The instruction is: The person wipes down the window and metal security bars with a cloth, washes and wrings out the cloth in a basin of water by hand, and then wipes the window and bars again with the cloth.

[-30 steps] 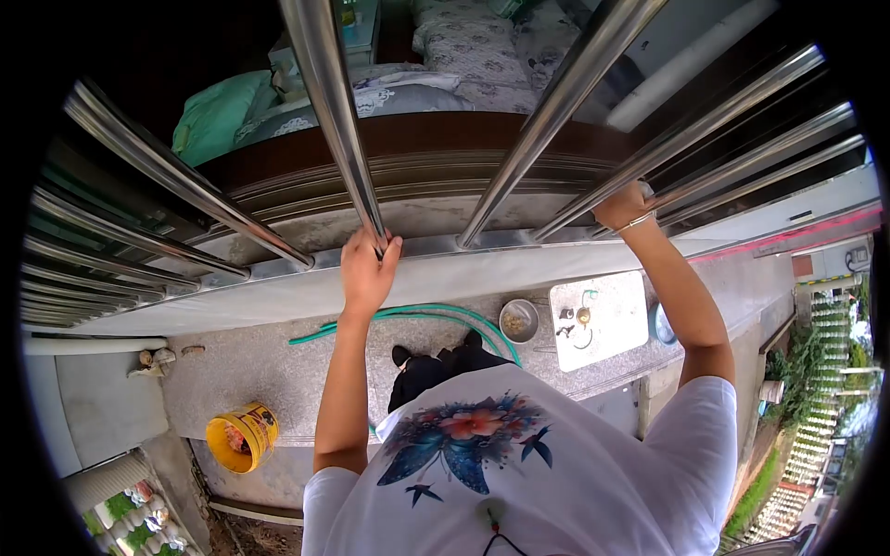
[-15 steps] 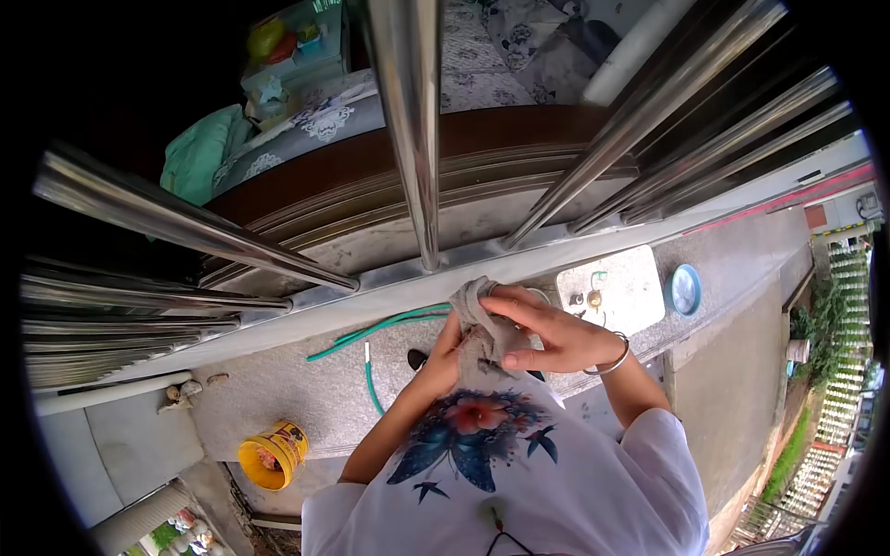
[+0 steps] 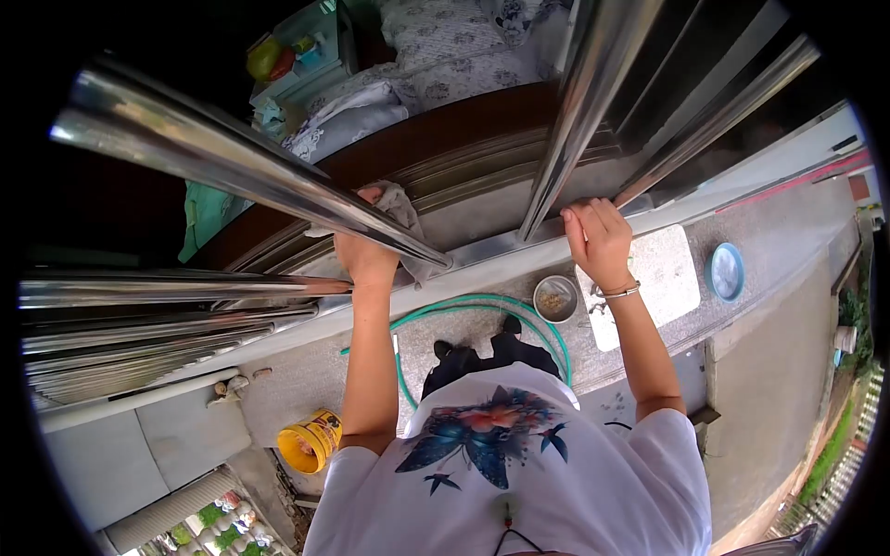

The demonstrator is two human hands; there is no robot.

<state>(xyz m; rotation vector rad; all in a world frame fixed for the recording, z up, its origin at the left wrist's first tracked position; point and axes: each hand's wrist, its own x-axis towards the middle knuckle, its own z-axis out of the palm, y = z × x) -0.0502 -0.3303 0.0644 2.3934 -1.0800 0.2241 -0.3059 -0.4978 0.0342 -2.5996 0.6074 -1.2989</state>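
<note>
My left hand [image 3: 369, 255] reaches between the metal bars and is closed on a grey cloth [image 3: 399, 206], which lies against the window sill [image 3: 464, 206]. One thick shiny bar [image 3: 278, 181] crosses in front of part of that hand and the cloth. To the right, my right hand [image 3: 601, 243], with a bracelet at the wrist, rests on the metal bottom rail [image 3: 501, 246] between two bars. Its fingers are curled over the rail's edge.
Below lie a green hose [image 3: 482, 298], a metal bowl [image 3: 555, 299], a white board [image 3: 663, 287], a blue basin [image 3: 725, 271] and a yellow bucket [image 3: 320, 435]. Behind the bars are bedding [image 3: 436, 56] and a storage box [image 3: 301, 56].
My hands have parted from in front of my chest. The left one has gone up through the bars with the cloth; the right one has let go of it and moved to the rail.
</note>
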